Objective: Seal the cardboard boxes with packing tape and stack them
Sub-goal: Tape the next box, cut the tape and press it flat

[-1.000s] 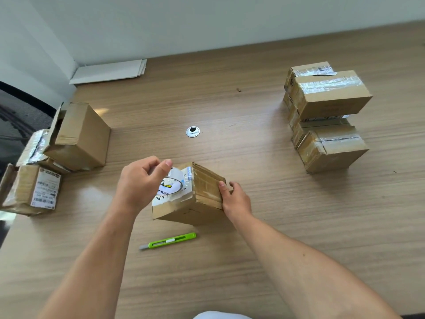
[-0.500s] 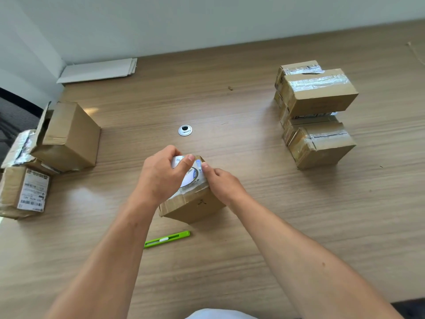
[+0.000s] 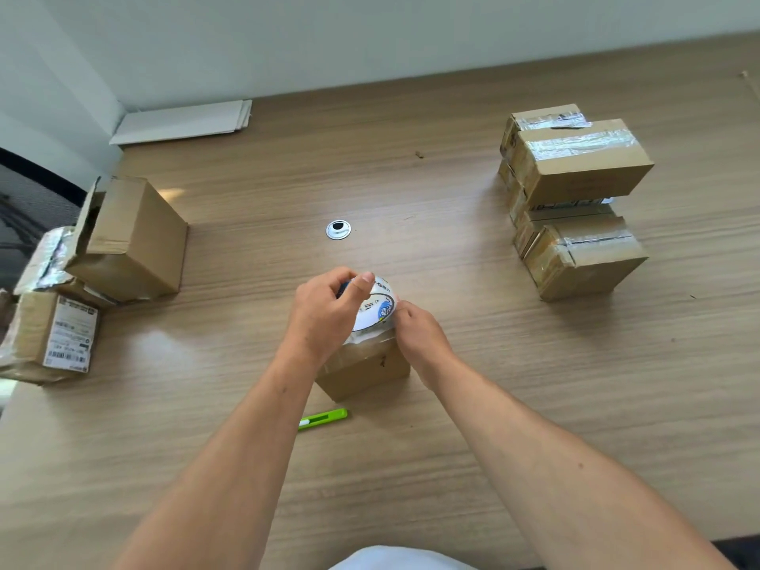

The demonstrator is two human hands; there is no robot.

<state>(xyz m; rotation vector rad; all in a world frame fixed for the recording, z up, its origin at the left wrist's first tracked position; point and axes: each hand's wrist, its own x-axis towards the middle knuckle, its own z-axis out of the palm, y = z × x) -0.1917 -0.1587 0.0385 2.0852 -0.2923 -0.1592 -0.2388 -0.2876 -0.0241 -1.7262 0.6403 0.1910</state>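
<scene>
Small box point(image 3: 364, 374) now set flat; left hand point(image 3: 325, 318) grips the tape roll point(image 3: 376, 308) atop it, and right hand point(image 3: 415, 335) has left the box to pinch the roll's edge, likely starting a strip

An office desk serving as a packing bench.
A wood-grain laminate desktop point(image 3: 452, 405) with round silver cable grommet point(image 3: 338, 230), plain white wall point(image 3: 329, 35), taped brown cardboard boxes point(image 3: 584, 166).
</scene>
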